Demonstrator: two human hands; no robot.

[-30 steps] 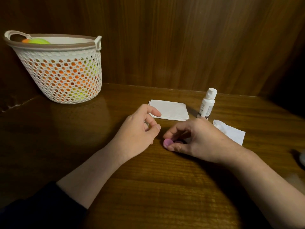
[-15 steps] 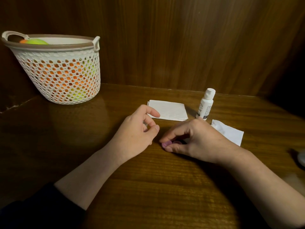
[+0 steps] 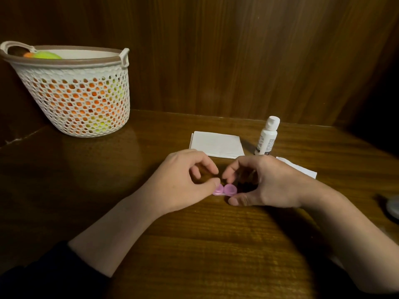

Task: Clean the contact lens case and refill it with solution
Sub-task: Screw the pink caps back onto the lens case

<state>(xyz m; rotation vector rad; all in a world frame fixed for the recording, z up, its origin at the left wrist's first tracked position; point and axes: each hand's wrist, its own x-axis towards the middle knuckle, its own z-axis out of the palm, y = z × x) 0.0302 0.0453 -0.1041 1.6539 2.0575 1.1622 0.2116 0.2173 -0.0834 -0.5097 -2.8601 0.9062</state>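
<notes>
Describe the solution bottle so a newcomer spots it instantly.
Start at the wooden table by the back panel. Right of the folded white napkin, just beyond the right hand, stands the solution bottle. It is the only upright item there: small, white, capped, with a printed label.

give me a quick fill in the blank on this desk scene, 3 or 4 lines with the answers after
1. The contact lens case between the two hands is ____ in colour.
2. The solution bottle stands upright with its white ____ on.
3. The basket stands at the back ____ of the table.
4. The folded tissue lies just to the ____ of the solution bottle.

Missing words: pink; cap; left; left
</notes>
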